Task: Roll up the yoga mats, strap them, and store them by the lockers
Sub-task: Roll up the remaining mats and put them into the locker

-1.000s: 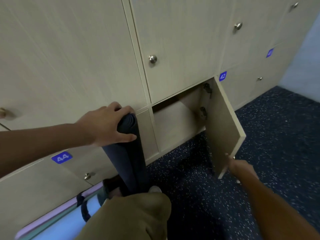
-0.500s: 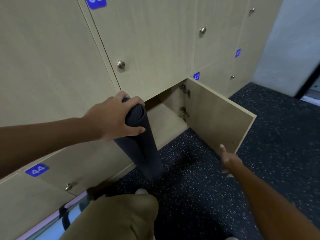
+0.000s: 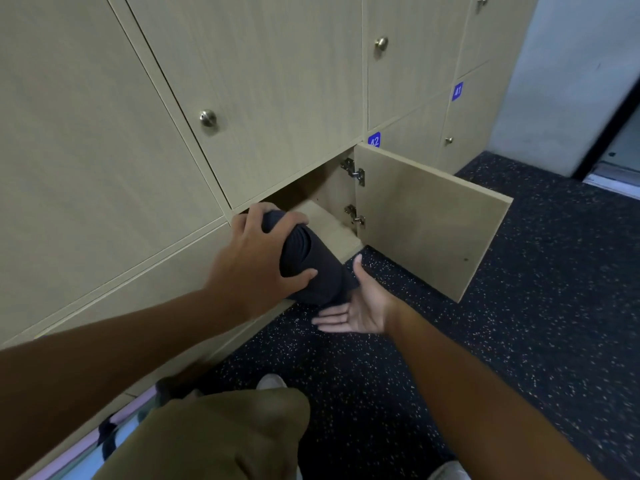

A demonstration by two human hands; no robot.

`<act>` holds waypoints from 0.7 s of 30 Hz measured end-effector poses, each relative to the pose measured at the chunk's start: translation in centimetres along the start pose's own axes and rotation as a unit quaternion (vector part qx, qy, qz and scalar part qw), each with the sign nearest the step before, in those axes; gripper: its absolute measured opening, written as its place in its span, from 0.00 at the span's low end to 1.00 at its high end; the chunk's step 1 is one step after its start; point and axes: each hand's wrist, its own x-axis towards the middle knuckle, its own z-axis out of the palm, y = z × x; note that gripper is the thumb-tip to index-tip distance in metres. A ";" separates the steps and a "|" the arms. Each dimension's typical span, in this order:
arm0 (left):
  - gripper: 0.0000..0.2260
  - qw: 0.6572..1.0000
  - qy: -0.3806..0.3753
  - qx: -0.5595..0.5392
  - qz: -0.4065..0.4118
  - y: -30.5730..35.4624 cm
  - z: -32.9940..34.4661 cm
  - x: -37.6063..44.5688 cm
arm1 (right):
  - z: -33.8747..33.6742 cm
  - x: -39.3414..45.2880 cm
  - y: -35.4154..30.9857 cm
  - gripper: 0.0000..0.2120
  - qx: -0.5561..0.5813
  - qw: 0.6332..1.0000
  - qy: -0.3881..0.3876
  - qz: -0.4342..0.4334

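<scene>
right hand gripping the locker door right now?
No, the right hand lies open, palm up, under the dark rolled mat, apart from the open locker door.

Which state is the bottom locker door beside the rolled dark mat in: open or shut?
Open. The locker door swings out over the floor on its hinges, exposing the compartment behind.

Light: dim, even, indoor.
Shadows: soft, under the hands.
Distortion: wide-angle bowing at frame edges.
Sharpness: slightly soft throughout.
</scene>
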 end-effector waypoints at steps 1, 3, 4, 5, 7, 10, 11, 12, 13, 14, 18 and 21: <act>0.32 1.000 0.001 -0.006 0.003 0.1 0.4 -0.2 | 0.5 0.9 -0.1 0.52 0.015 1.000 -0.006 -0.019; 0.34 1.000 -0.010 -0.016 0.019 0.1 1.0 -0.6 | 1.3 2.1 0.1 0.50 0.020 0.998 0.001 -0.057; 0.34 0.999 -0.024 -0.024 0.027 0.1 1.2 -0.8 | 1.6 2.6 0.3 0.47 0.018 0.997 0.011 -0.070; 0.34 0.998 -0.048 -0.038 0.030 0.0 1.2 -1.2 | 1.7 3.1 0.5 0.43 0.011 0.996 0.035 -0.083; 0.33 0.990 -0.116 -0.080 0.020 -0.1 1.2 -1.7 | 1.5 4.0 0.9 0.39 0.000 0.992 0.067 -0.103; 0.30 0.976 -0.159 -0.145 -0.026 -0.7 1.1 -1.8 | 1.2 4.7 0.6 0.43 -0.028 0.990 0.070 -0.122; 0.29 0.968 -0.156 -0.186 -0.057 -1.1 1.4 -1.4 | 1.1 4.8 0.5 0.43 -0.038 0.988 0.073 -0.128; 0.27 0.956 -0.151 -0.230 -0.097 -1.5 1.7 -0.9 | 1.1 4.8 0.3 0.43 -0.044 0.988 0.076 -0.130; 0.27 0.942 -0.153 -0.262 -0.144 -1.9 2.1 -0.1 | 1.2 4.9 0.3 0.43 -0.050 0.986 0.086 -0.132; 0.29 0.927 -0.164 -0.277 -0.193 -2.7 2.8 0.8 | 1.3 5.2 0.3 0.45 -0.053 0.985 0.095 -0.133; 0.39 0.842 -0.279 -0.300 -0.350 -5.6 6.9 3.7 | 2.2 6.1 0.5 0.47 -0.040 0.987 0.064 -0.141; 0.42 0.775 -0.350 -0.350 -0.393 -6.4 9.7 5.1 | 1.6 6.7 0.4 0.40 -0.041 0.987 0.047 -0.151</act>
